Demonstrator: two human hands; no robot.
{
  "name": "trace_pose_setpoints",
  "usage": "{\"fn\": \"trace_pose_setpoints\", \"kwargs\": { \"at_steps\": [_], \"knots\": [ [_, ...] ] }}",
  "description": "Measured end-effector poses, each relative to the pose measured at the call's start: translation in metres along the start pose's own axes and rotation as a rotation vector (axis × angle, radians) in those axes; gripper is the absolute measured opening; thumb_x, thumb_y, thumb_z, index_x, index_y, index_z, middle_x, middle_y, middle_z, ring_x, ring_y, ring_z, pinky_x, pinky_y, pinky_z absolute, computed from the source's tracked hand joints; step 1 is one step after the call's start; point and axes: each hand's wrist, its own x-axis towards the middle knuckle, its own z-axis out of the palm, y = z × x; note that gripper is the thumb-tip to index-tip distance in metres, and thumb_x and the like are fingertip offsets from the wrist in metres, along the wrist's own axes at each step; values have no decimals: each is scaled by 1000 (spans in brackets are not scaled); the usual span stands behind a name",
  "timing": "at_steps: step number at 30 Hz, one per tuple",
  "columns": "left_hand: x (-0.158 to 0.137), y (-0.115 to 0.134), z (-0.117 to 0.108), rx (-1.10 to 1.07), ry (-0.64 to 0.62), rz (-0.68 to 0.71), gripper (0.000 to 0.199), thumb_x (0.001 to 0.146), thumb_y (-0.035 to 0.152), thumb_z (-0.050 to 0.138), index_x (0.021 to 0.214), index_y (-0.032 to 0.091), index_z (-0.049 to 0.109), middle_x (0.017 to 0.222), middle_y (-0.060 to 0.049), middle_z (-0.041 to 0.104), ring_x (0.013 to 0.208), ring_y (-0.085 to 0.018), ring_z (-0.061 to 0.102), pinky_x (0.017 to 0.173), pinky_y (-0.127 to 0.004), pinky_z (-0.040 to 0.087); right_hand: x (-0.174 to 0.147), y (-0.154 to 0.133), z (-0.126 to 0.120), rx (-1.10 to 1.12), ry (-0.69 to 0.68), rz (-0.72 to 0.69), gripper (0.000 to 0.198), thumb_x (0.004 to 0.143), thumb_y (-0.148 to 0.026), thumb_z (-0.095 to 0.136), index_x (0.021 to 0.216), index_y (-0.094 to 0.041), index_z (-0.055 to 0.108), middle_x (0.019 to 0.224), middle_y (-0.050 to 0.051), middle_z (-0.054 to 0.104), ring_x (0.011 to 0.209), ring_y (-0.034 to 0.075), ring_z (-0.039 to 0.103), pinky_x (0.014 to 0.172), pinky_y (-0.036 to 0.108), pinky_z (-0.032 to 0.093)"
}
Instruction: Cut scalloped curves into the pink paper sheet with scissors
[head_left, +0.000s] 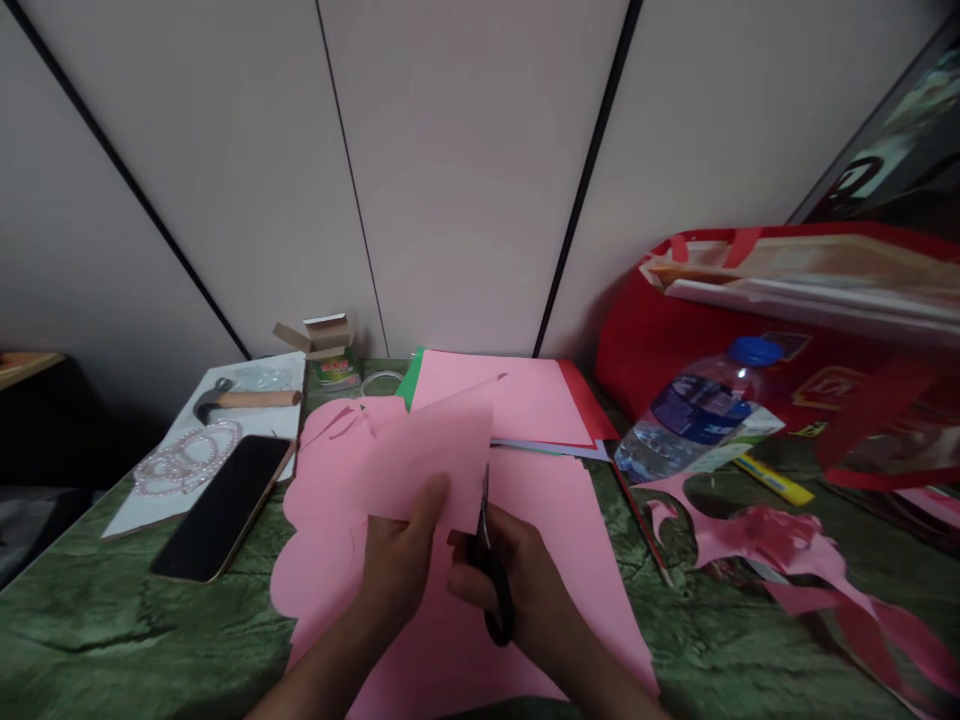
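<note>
My left hand [405, 550] pinches a piece of pink paper [431, 455] by its lower edge, thumb on top, holding it raised and tilted. Fingers of my right hand [525, 570] are wrapped round the black handles of a pair of scissors [495, 590]. The scissor blades point away from me and lie along the right edge of the held paper; I cannot tell how far apart they are. Beneath both hands spreads a large pink sheet [570, 560]. On its left lies pink paper with a scalloped edge [307, 530].
At left are a phone [225, 510], beads [187, 460] and a hammer [247, 398]. A small opened box [334, 365] and stacked coloured paper [517, 395] stand behind. To the right are a water bottle [686, 415], pencil [643, 525], yellow cutter [772, 480], pink scraps [780, 545] and red bag [750, 340].
</note>
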Motion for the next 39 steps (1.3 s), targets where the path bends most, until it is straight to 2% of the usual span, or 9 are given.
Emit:
{"fn": "trace_pose_setpoints", "kwargs": {
  "at_steps": [3,8,14,18,25,33,39],
  "knots": [
    [0,2,0,14,-17,-8,25,70,36,59,84,15,59,83,-6,67,81,-22,61,70,-32,49,0,2,1,7,34,13,25,63,-26,69,78,-14,52,59,-3,50,52,9,43,48,21,33],
    [-1,11,2,94,34,48,20,68,32,61,79,15,61,73,-3,67,72,-19,62,63,-28,49,0,5,3,10,88,42,21,67,-25,66,80,-14,52,55,-4,50,51,9,43,48,21,33],
    [2,4,0,92,11,41,35,66,30,63,97,13,61,85,-7,69,82,-21,62,71,-30,50,2,-1,-2,63,52,-30,23,64,-26,70,72,-15,51,61,-5,45,54,7,36,49,20,30],
    [3,-3,-3,142,-1,-47,33,65,34,64,89,12,65,87,-11,69,88,-25,61,76,-35,50,4,-6,-4,66,47,-36,25,62,-27,71,74,-16,51,65,-4,46,58,9,39,55,21,33],
    [4,-9,-4,174,34,-111,37,64,38,65,92,13,64,92,-11,69,92,-25,61,79,-35,49,3,-6,-2,58,55,-13,28,64,-33,69,72,-18,47,63,-5,43,56,9,38,52,22,33],
    [4,-5,-3,143,9,-92,40,64,36,65,97,14,62,96,-12,67,94,-25,60,81,-36,47,2,-6,2,11,82,20,34,65,-44,66,76,-17,47,65,-3,47,57,11,43,51,23,33],
    [4,-7,-3,129,14,-84,42,64,35,65,101,15,61,99,-11,66,93,-24,59,79,-34,48,1,-4,1,-3,86,14,35,65,-45,65,75,-17,48,65,-2,49,57,11,45,52,23,34]
  ]
}}
